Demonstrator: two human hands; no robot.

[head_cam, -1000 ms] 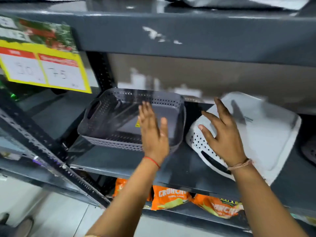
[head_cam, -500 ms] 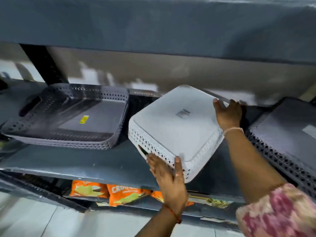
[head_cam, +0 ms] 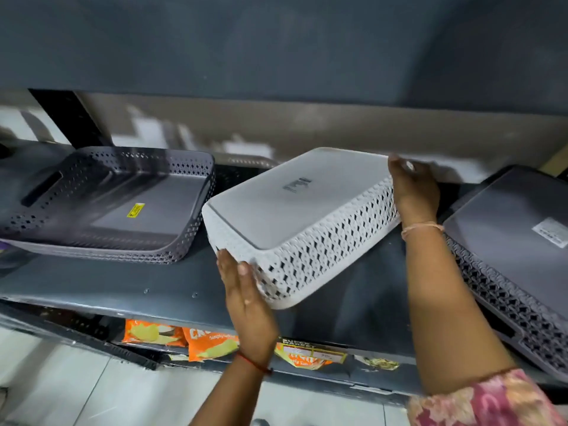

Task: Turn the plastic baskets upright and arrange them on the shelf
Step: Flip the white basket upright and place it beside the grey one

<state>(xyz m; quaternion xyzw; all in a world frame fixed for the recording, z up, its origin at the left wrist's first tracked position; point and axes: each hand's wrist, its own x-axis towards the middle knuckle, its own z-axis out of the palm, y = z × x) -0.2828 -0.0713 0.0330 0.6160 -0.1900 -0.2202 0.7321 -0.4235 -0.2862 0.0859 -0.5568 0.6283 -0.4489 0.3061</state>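
A white perforated basket [head_cam: 295,210] lies upside down in the middle of the grey metal shelf [head_cam: 123,290], its flat bottom facing up and tilted. My left hand [head_cam: 246,299] grips its near left corner from below. My right hand [head_cam: 415,192] holds its far right end. To the left a dark grey basket [head_cam: 110,204] stands upright with a yellow sticker inside. At the right edge another dark grey basket [head_cam: 516,250] lies upside down, slanted toward me.
The shelf above [head_cam: 276,41] hangs low over the baskets. Orange snack packets [head_cam: 209,342] fill the shelf below. A black upright post [head_cam: 64,118] stands at the back left. Pale floor tiles [head_cam: 61,388] show beneath.
My view has swung right. Both hands left the grey basket and took hold of the white one, which has lifted and tilted, its near corner now raised off the shelf.
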